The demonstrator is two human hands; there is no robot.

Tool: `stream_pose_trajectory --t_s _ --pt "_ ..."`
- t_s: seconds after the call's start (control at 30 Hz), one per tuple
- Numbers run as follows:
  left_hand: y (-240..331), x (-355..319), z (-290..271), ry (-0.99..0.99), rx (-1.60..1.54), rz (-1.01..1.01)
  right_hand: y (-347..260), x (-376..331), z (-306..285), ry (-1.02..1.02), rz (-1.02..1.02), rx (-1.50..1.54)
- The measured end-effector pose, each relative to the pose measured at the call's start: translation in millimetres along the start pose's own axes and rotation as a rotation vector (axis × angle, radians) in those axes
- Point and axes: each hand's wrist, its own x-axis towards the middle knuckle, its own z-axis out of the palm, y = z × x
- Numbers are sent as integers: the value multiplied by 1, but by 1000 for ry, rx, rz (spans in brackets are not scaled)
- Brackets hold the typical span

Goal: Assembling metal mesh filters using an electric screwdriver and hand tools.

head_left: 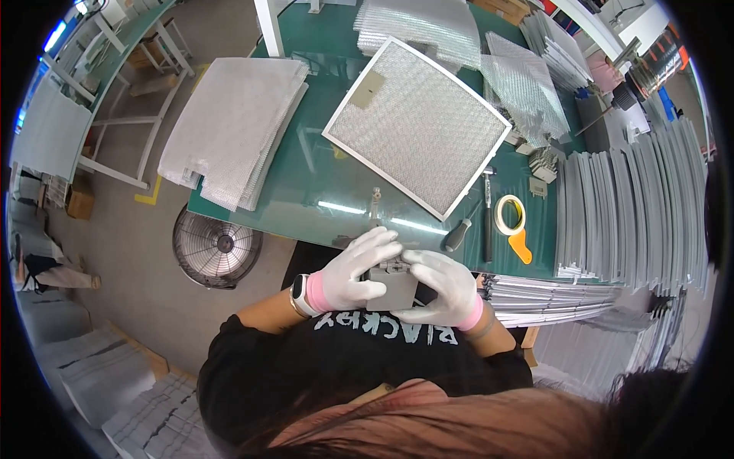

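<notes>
Close against my body, at the table's front edge, I hold a small grey rectangular metal piece [392,292] with clips or notches along its far edge. My left hand [358,269], in a white glove with a pink cuff, grips its left side, the thumb across its face. My right hand [445,289], gloved alike, is closed round its right side. Fingers partly hide the far edge. Just beyond my hands a small metal fixture [375,200] stands on the green table. Farther off lies a white-framed mesh filter panel [428,115] with a beige patch.
Right of my hands lie a screwdriver [457,235], a hammer [488,218], a tape roll [501,216] and an orange-handled tool [521,246]. Mesh sheets [229,115] overhang the table's left edge. Many grey panels [627,214] stand at right. A fan [218,246] sits on the floor.
</notes>
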Motion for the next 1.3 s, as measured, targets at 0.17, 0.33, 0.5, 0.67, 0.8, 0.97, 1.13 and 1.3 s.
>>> stream_pose_trajectory --t_s 0.17,0.33,0.5,0.67,0.8,0.97,1.13,1.3 --pt "1 -5 5 89 -121 -145 3 -1 4 67 2 -14" --pt "6 -3 10 170 -45 -143 -1 3 5 91 42 -61" --pt "5 -6 13 204 -17 -128 -1 1 9 130 25 -21" --pt "3 -12 13 144 -87 -155 0 0 6 101 -18 -42" --pt "7 -1 9 155 -103 -156 1 -1 0 39 -20 -104" --pt "6 -6 9 116 -88 -155 -1 -3 4 74 -30 -110" --pt "8 -2 2 100 -157 -141 0 -7 6 81 -17 -124" --pt "3 -18 9 60 -261 -142 0 -6 6 63 -58 -138"
